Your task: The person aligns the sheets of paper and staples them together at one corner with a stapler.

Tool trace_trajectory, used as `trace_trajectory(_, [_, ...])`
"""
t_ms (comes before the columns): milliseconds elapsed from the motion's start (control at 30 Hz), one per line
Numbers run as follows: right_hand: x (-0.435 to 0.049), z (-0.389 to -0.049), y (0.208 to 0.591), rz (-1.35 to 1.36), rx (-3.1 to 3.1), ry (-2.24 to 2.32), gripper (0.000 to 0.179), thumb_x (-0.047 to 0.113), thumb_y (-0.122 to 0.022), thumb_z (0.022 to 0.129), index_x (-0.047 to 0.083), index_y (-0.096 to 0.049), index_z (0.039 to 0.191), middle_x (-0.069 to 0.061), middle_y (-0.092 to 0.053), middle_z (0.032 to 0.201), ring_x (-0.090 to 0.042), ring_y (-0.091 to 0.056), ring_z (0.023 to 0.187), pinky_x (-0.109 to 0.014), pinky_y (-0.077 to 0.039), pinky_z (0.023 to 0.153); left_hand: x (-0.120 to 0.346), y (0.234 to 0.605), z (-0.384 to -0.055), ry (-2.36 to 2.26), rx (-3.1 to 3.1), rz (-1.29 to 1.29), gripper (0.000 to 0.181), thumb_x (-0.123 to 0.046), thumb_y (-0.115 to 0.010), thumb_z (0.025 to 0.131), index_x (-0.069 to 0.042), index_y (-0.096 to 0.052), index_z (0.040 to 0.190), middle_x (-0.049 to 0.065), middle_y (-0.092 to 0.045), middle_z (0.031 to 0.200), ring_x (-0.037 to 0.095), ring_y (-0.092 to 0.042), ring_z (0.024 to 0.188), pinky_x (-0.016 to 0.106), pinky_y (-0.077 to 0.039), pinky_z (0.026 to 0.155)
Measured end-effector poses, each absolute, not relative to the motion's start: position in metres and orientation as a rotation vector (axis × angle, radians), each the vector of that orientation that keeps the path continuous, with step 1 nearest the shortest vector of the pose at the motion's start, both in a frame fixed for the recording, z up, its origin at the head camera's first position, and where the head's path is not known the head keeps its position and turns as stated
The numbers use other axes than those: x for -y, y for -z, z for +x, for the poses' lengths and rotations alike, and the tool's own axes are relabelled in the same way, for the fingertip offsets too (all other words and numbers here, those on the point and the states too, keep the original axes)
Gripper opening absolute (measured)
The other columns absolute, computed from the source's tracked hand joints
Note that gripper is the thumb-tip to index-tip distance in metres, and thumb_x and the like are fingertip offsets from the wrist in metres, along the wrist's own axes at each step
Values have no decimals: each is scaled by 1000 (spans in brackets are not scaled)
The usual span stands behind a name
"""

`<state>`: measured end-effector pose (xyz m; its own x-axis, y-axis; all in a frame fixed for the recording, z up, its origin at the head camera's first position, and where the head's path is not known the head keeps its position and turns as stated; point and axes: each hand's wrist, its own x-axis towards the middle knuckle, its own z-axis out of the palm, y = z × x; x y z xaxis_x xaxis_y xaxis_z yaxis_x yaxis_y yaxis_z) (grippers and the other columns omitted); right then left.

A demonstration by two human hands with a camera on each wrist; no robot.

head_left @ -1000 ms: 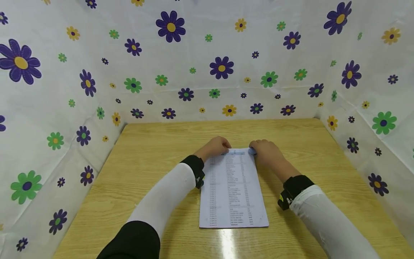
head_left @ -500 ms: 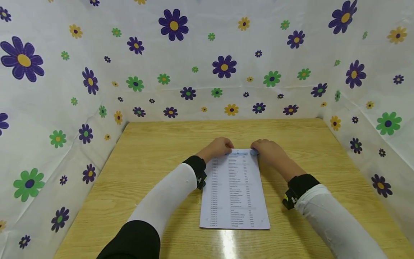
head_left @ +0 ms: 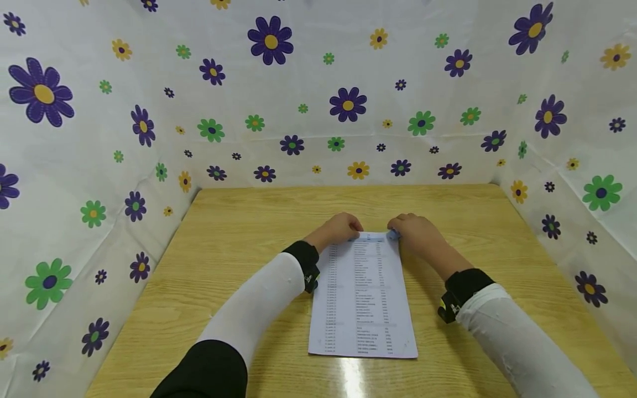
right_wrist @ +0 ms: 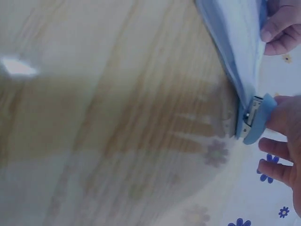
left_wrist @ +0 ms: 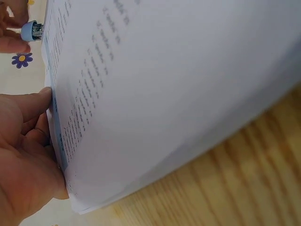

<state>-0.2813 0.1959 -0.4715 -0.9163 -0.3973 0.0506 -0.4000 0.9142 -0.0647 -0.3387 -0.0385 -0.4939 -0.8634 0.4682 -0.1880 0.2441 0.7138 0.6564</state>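
Observation:
A stack of printed white sheets (head_left: 363, 298) lies over the table in front of me, its top edge between my two hands. My left hand (head_left: 338, 228) pinches the sheets near the top left corner, thumb (left_wrist: 37, 101) on the printed side. At the top right corner, my right hand (head_left: 420, 237) holds a small light-blue stapler (right_wrist: 261, 120). The stapler's jaws stand around the corner of the sheets in the right wrist view. In the head view my fingers cover most of the stapler (head_left: 393, 234).
The wooden table (head_left: 239, 221) extends around the sheets on all sides. A white curtain with printed flowers (head_left: 308, 83) stands along its back, left and right edges. Light glares off the tabletop near the front.
The head view has shifted slightly. The sheets and both hands have slid a little toward me, the grip of each hand looking the same.

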Motion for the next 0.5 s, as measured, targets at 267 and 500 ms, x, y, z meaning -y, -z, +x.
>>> trace_trajectory(267, [-187,-301,468,648,2912,-258,50,41,-55,105,10,-54,144,-16,-46,156,-39,-37,147,-59,-28,120,41,492,-338,-894,-2606,550,15,-13,-65,100,-8,-73,112,6,-71,108,18,-63,92,32,-51,82])
trace_trajectory(500, [-177,-324,476,534,3026,-411,69,54,-43,106,9,-36,158,-19,-17,169,-45,-12,156,-62,-8,124,38,500,-341,-856,-2635,629,15,-15,-67,99,-9,-74,111,4,-73,106,15,-63,90,29,-50,79])
